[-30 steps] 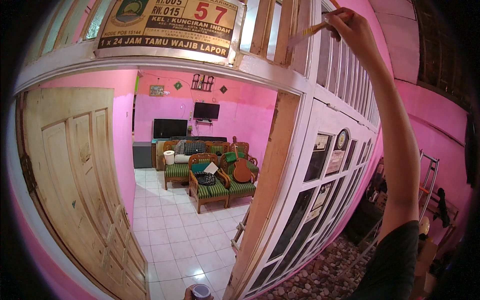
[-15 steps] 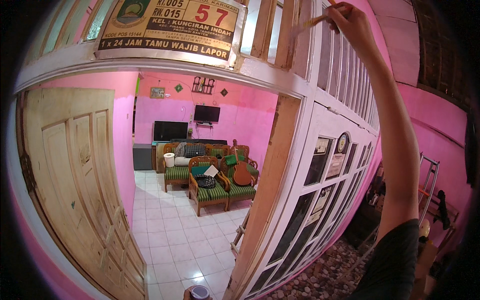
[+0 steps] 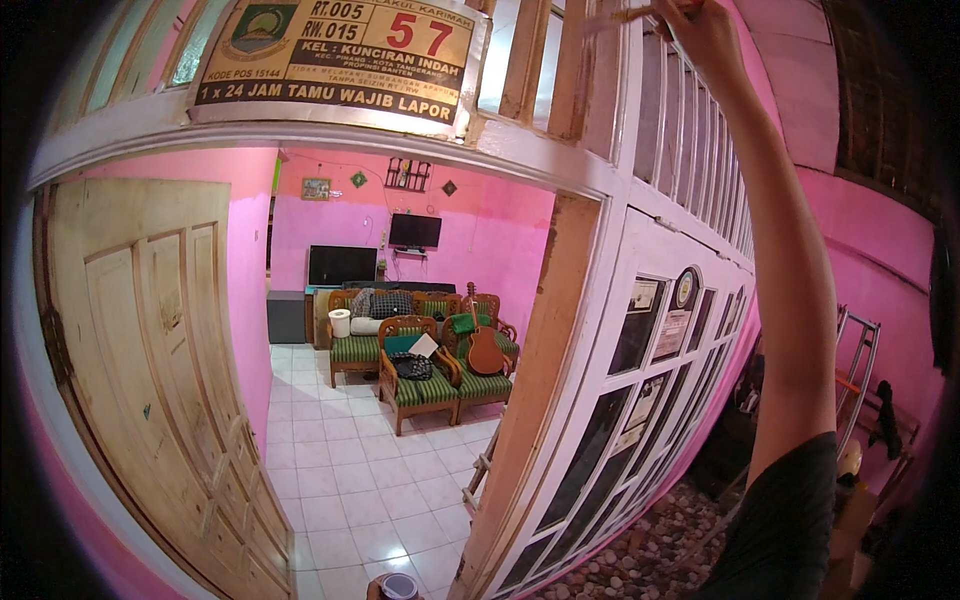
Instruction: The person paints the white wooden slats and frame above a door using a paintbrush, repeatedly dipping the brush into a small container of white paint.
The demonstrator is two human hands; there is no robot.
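My right hand (image 3: 697,28) is raised at the upper right, its fingers closed on the handle of a paintbrush (image 3: 632,14). The brush points left, its blurred bristles close to the white-painted upright slats (image 3: 603,80) above the door frame. Low at the bottom edge, my left hand (image 3: 375,588) shows only in part, wrapped round a small can (image 3: 399,587) with a pale top; what is inside is hard to make out. Below the slats runs the white top beam (image 3: 560,160) of the doorway, and its right post (image 3: 530,370) shows bare brown wood.
A wooden door (image 3: 150,350) stands swung inward at the left. A metal sign plate (image 3: 340,60) is fixed above the doorway. White window panels (image 3: 640,400) run off to the right, over pebbled ground (image 3: 650,540). Inside are green-striped chairs (image 3: 425,390), a guitar (image 3: 487,350) and a tiled floor (image 3: 350,480).
My right hand and the paintbrush have shifted upward, nearer the top edge of the picture. My left hand with the small can stays almost where it was.
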